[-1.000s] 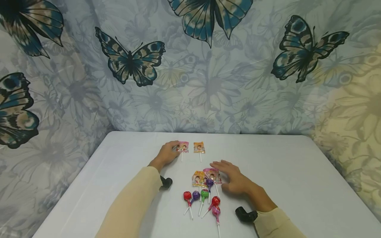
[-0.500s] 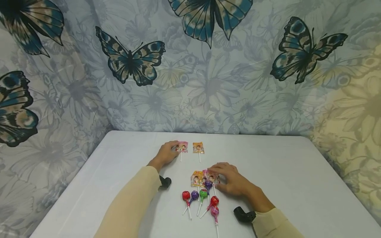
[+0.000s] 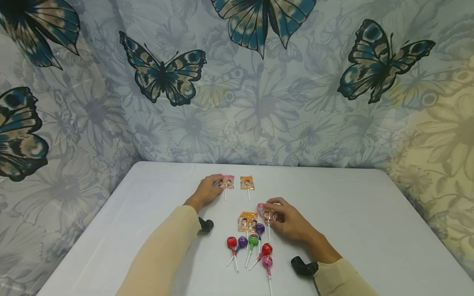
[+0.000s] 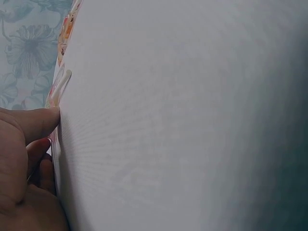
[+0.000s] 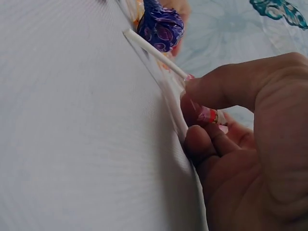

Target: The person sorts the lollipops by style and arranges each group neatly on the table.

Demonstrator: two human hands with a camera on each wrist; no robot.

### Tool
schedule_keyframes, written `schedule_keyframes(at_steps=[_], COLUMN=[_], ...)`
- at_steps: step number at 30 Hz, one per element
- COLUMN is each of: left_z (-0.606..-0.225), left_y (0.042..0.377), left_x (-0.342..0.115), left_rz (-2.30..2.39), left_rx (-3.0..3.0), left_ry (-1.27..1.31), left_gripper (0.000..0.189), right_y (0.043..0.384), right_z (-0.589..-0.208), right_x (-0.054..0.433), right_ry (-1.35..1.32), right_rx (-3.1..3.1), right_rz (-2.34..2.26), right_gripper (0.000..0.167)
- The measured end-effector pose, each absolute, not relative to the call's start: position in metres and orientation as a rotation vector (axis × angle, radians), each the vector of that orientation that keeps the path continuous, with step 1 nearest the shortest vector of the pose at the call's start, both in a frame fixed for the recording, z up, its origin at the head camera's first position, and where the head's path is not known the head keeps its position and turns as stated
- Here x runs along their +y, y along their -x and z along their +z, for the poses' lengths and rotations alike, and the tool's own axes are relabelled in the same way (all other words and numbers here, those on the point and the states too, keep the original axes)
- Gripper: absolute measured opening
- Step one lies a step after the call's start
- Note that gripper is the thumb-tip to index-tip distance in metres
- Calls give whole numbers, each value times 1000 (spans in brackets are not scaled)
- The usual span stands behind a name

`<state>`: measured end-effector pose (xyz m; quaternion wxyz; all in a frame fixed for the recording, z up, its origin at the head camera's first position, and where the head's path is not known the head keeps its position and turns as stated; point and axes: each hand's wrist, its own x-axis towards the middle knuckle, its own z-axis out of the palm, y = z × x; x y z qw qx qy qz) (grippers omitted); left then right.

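Observation:
At the back of the table my left hand [image 3: 207, 190] pinches the edge of a flat lollipop in a pink wrapper [image 3: 228, 181], its white stick pointing toward me. Thumb and fingertips meet at that wrapper in the left wrist view. My right hand [image 3: 290, 218] grips another pink-wrapped lollipop [image 3: 267, 215] between thumb and fingers; its wrapper is partly hidden by them. In the right wrist view its white stick [image 5: 154, 52] sticks out past the thumb. Beside the left hand's lollipop lies an orange-wrapped lollipop [image 3: 247, 182].
Orange-wrapped candy [image 3: 243, 221] lies left of my right hand, beside a purple lollipop [image 3: 260, 229]. Nearer me are round lollipops: red [image 3: 231, 242], green [image 3: 253, 240], another red [image 3: 267, 248] and pink [image 3: 267, 261]. A patterned butterfly backdrop [image 3: 259, 102] stands behind the white table [image 3: 333, 205].
My right hand has closed on the pink-wrapped lollipop and shifted it slightly away from the orange candy, up and to the right. The left hand stays at its lollipop.

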<state>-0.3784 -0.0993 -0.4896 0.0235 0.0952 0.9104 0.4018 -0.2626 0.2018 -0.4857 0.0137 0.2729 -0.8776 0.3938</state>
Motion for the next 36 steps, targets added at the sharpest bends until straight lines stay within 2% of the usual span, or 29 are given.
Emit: schedule_keyframes(at_steps=[7,29,36], left_z=[-490,-489,-488], left_y=[379,377,377], left_x=[-98,-99,-98], left_rz=[1219,1268,1260], left_rx=[2831,2802,2815], left_ry=[-301,-279,-327], left_gripper=[49,49,48], right_y=[262,268,276], right_z=[-487,-483,-469], right_x=[203,213,218], right_ry=[-835,-1028,-927], right_rx=[-2669,-2327,-2299], right_rz=[1379,1665,1796], right_gripper=[47,49,49])
